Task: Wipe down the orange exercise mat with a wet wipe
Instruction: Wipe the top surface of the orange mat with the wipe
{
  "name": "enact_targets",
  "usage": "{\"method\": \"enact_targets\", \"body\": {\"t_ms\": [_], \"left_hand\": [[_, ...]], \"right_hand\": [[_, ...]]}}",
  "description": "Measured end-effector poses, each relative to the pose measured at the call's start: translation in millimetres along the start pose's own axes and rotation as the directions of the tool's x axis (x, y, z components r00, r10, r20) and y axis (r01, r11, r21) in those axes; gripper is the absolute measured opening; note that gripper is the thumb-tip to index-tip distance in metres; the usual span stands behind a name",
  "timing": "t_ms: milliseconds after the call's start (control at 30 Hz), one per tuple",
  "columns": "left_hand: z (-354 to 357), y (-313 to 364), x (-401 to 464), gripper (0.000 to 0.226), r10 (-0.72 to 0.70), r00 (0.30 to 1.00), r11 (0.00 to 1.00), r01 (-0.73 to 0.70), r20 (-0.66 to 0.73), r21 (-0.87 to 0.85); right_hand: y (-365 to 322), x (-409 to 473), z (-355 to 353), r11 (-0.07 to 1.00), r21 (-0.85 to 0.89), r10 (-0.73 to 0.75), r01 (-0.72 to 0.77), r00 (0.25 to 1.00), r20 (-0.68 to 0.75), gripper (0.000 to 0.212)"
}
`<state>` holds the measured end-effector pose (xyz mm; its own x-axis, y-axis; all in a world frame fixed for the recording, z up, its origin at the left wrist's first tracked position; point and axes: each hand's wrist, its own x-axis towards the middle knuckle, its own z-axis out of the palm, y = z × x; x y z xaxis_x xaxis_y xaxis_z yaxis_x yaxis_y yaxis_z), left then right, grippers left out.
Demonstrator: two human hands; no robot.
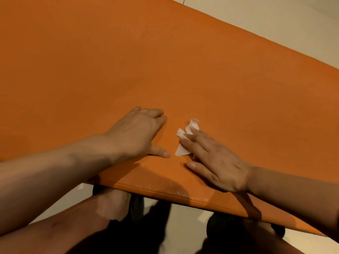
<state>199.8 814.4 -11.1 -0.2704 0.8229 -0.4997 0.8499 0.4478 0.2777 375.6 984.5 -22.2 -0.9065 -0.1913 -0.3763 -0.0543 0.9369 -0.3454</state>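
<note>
The orange exercise mat (pixel 128 61) fills most of the head view, its near edge running across the bottom. A small crumpled white wet wipe (pixel 183 142) lies on the mat near that edge. My right hand (pixel 214 160) lies flat on the mat with straight fingers pressing on the wipe, which sticks out beyond the fingertips. My left hand (pixel 139 132) rests palm down on the mat just left of the wipe, fingers straight, thumb out, holding nothing.
Pale floor (pixel 275 21) shows beyond the mat's far edge at the upper right and below its near edge. My legs in dark clothing (pixel 146 231) are under the near edge at the bottom.
</note>
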Motion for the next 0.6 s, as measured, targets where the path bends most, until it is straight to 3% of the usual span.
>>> {"method": "enact_targets", "body": {"t_ms": [167,333,400,533,600], "left_hand": [[-2.3,2.1,-0.3,0.11,-0.065,0.997,0.998,0.064,0.052,0.027],[0.4,3.8,2.0,0.114,-0.107,0.987,0.99,0.095,0.116,0.106],[-0.6,4.7,4.8,0.113,-0.114,0.982,0.988,0.096,0.149,0.123],[-7.2,7.3,10.2,0.116,-0.134,0.972,0.979,0.1,0.194,0.175],[-8.8,7.2,11.3,0.117,-0.139,0.971,0.976,0.101,0.195,0.195]], "right_hand": [[17.7,20.3,1.4,0.997,0.06,0.044,-0.045,0.999,0.005,0.078],[-0.9,-4.6,8.1,0.972,0.051,-0.231,0.228,0.97,0.071,0.071],[6.4,13.2,7.6,0.981,0.074,-0.185,0.179,0.98,0.071,0.073],[31.7,33.6,3.3,0.995,0.083,0.054,-0.057,0.998,0.036,0.087],[25.1,23.6,5.6,0.999,0.046,0.004,-0.005,1.0,0.018,0.084]]}}
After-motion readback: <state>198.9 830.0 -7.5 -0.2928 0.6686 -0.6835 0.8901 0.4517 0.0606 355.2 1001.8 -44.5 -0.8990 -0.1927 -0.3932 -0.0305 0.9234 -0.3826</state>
